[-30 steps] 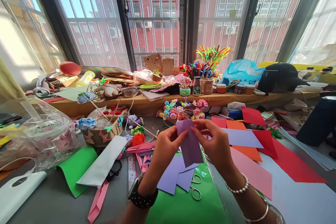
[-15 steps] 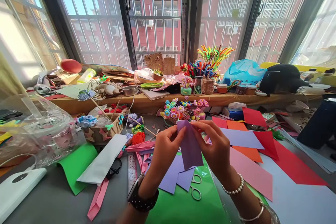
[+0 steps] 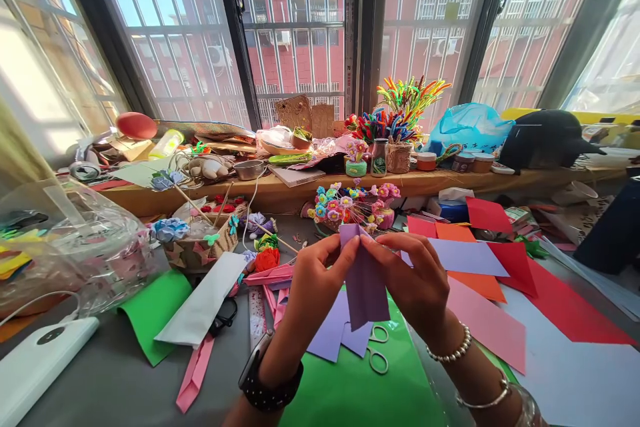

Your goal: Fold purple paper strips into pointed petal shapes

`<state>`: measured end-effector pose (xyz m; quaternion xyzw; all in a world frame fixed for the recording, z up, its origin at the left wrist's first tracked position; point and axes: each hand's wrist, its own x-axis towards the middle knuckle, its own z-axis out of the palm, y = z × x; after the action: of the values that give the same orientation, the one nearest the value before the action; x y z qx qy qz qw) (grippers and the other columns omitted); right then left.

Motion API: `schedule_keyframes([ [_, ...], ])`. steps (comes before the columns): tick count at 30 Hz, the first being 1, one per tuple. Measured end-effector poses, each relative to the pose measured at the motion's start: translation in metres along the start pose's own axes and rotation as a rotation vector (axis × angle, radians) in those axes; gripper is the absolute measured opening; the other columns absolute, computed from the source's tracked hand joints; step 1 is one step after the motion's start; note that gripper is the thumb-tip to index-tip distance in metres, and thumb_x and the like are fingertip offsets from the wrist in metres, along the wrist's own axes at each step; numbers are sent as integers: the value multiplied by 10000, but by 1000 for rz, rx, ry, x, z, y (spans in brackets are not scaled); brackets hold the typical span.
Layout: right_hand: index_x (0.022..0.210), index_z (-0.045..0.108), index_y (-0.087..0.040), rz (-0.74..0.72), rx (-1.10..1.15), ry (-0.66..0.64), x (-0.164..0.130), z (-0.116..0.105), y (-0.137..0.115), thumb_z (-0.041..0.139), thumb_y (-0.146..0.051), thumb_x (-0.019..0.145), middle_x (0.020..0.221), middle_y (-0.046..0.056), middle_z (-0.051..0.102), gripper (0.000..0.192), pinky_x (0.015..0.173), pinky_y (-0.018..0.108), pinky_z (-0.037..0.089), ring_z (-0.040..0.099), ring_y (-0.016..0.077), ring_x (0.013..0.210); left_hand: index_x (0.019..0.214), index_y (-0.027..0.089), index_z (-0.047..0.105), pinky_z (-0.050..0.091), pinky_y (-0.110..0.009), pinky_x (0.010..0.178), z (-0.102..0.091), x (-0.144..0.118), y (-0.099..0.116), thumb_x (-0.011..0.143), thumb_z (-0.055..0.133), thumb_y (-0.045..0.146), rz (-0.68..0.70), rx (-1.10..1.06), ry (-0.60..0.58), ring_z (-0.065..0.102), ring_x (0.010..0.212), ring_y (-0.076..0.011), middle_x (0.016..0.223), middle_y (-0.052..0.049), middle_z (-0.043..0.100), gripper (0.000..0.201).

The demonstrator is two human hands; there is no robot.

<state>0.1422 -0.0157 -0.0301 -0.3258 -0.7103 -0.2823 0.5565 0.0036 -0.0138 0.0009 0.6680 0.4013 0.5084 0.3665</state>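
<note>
Lower edge of purple paper (image 3: 367, 288) dropped.

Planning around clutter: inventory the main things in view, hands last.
mat: one, green, lower centre
scissors: one pair, pale handles, on mat
loose sheets: at least two, purple, on mat
paper: one, purple, centre
coloured sheets: several, red, orange, pink, right
flowers: many, multicoloured, behind paper
pipe cleaners: many, multicoloured, sill
bag: one, blue, sill
cap: one, black, sill
device: one, white, lower left
left hand: one, on paper
right hand: one, on paper
</note>
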Motion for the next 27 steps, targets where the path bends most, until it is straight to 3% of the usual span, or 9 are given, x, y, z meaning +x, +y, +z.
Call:
schedule_keyframes([
  [10, 952, 621, -257, -9, -2, 49, 4, -1, 1, 566, -94, 752, 856, 28, 627, 263, 775, 358, 484, 564, 161, 806, 712, 141, 635, 376, -186, 499, 0, -1, 1, 730, 544, 334, -12, -34, 2, 494, 574, -123, 620, 12, 581, 214],
  [16, 1053, 567, -224, -14, 67, -37, 4, -4, 1, 530, -80, 777, 958, 36, 655, 314, 867, 399, 436, 582, 169, 897, 856, 151, 663, 421, -194, 606, 0, -1, 2, 723, 559, 289, -41, -124, -58, 553, 728, -165, 735, -4, 642, 219],
  [27, 1229, 399, -209, -88, 67, -48, 2, -3, 5, 520, -49, 778, 993, 34, 660, 495, 937, 407, 396, 593, 154, 935, 766, 123, 639, 402, -213, 550, -2, 0, 3, 726, 545, 337, -75, -131, -59, 516, 663, -158, 662, -8, 584, 237],
])
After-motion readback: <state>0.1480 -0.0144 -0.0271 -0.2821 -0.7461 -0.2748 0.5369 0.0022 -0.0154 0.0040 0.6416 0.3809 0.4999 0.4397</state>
